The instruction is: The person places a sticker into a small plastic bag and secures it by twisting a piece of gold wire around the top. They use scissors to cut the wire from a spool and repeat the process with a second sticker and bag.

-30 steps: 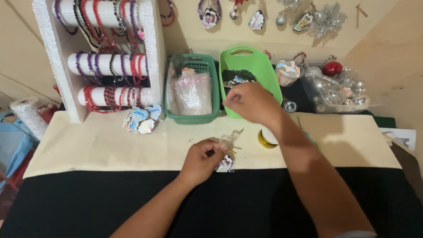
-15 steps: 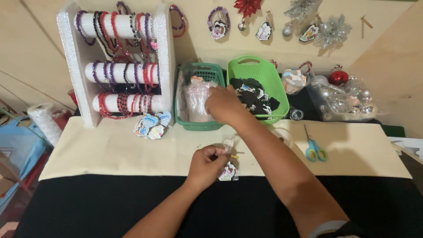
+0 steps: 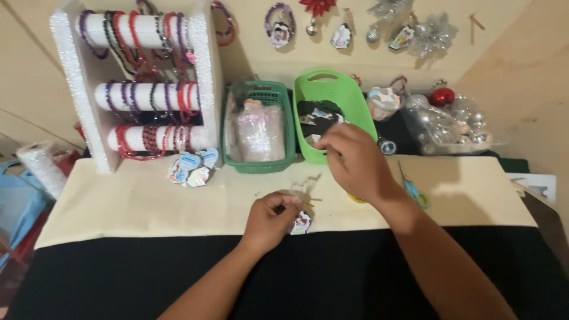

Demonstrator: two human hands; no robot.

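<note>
A small clear bag (image 3: 301, 221) with a colourful printed charm inside lies on the cream cloth of the counter (image 3: 118, 201), its crumpled neck pointing up. The left hand (image 3: 269, 216) pinches that neck, fingers (image 3: 283, 201) curled tight around it. Further back, the right hand (image 3: 355, 160) hovers by the front rim of the light green basket (image 3: 308, 95), fingers loosely bent; whether they hold anything cannot be told.

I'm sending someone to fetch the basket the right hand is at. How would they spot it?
Start at the white bracelet rack on the left of the table. Two baskets sit side by side just right of it; the right hand hovers at the front of the farther one, the lime green basket. Its walls are solid and bright, unlike the darker slatted green basket holding clear bags.
</note>
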